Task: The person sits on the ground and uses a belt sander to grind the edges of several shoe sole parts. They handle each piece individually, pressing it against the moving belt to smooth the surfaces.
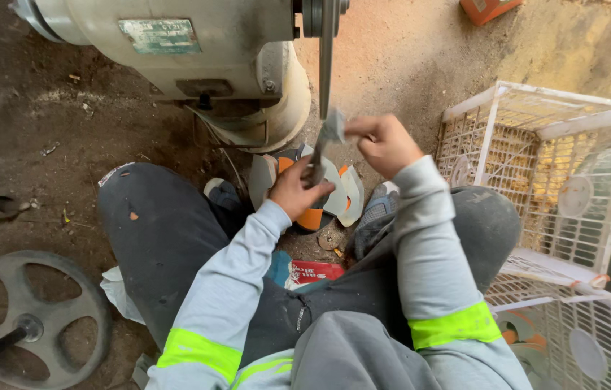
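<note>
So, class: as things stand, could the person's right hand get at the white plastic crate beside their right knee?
Probably yes. The right hand is busy holding a metal piece, but the white crate stands open-topped just to its right, with nothing between them.

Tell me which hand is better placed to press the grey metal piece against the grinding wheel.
Probably the right hand: its fingers pinch the grey metal piece just beside the thin upright grinding wheel. The left hand grips lower, farther away.

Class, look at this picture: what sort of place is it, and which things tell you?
Probably a small workshop: a bench grinder with its thin wheel, a dirt floor, and a metal handwheel lying nearby.
</note>
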